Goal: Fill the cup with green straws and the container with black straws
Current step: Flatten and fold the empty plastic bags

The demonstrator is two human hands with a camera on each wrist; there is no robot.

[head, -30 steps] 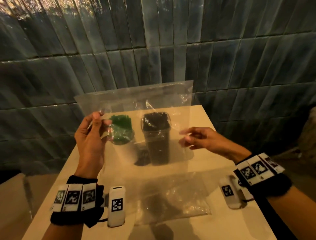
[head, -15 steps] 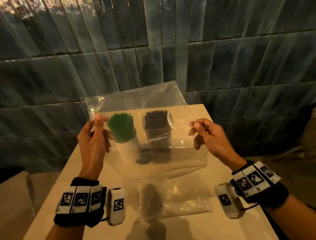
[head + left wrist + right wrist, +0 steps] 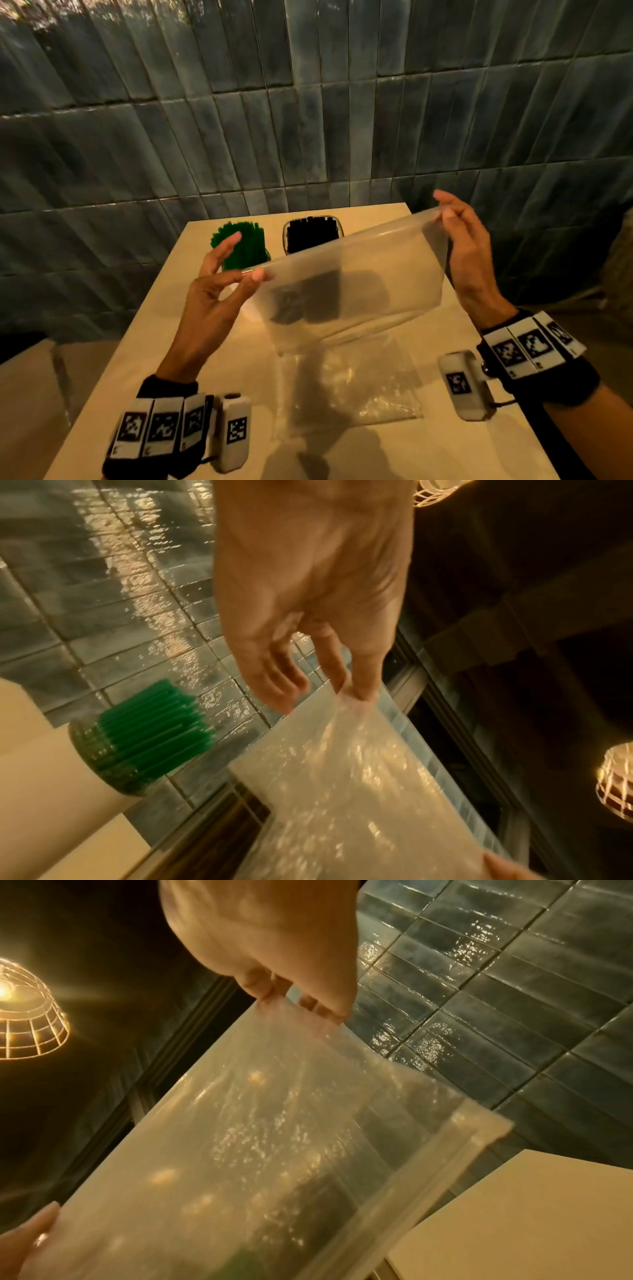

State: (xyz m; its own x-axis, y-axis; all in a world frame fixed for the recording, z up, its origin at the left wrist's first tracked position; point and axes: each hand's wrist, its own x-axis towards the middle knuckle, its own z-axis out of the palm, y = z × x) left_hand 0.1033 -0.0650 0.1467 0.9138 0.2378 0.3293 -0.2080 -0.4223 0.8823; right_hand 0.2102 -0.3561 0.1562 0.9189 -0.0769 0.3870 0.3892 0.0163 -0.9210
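Green straws (image 3: 239,245) (image 3: 154,737) stand upright in a clear cup (image 3: 103,761) at the far middle of the table. Beside them on the right, black straws (image 3: 311,233) fill a clear container (image 3: 339,228). I hold an empty clear plastic bag (image 3: 352,287) (image 3: 342,791) (image 3: 257,1150) in the air in front of both. My left hand (image 3: 255,274) (image 3: 349,693) pinches its left corner between thumb and finger. My right hand (image 3: 445,214) (image 3: 301,1007) pinches its right corner. The bag hides the lower part of the container.
A second empty clear bag (image 3: 342,387) lies flat on the cream table (image 3: 171,342) near me. A dark tiled wall (image 3: 308,102) rises right behind the table. The table's left edge borders a lower surface (image 3: 30,394). Wire-shaded lamps (image 3: 24,1010) glow overhead.
The bag has tipped from upright, where it veiled both straw bundles, to slanted and lower. My right hand rose and moved right; my left hand dropped toward me. The straw tops now show.
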